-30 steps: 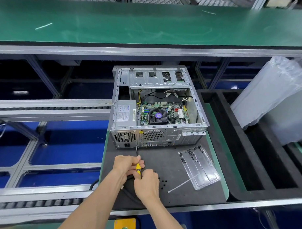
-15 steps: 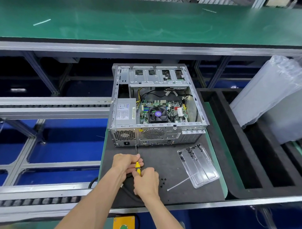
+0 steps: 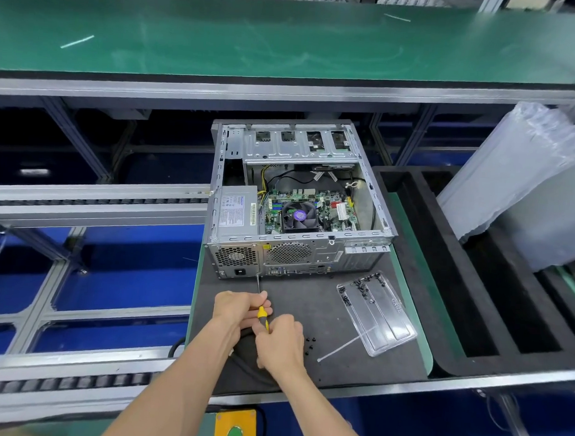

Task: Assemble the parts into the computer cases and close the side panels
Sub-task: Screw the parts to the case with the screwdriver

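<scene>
Case (image 3: 299,202) sits mid-frame, side open, nothing shifted in the last second. Both hands, left (image 3: 240,309) and right (image 3: 280,343), stay curled round screwdriver (image 3: 262,314), tip at rear-panel PSU screw; panel not closed.

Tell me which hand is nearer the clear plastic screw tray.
Right. The right hand grips the screwdriver just left of the tray; the left hand holds the shaft farther left, closer to the computer case.

bright light from above shines on the green belt (image 3: 286,38) with soft white glare. straight rails bend near the edges. the picture is mostly sharp.
</scene>
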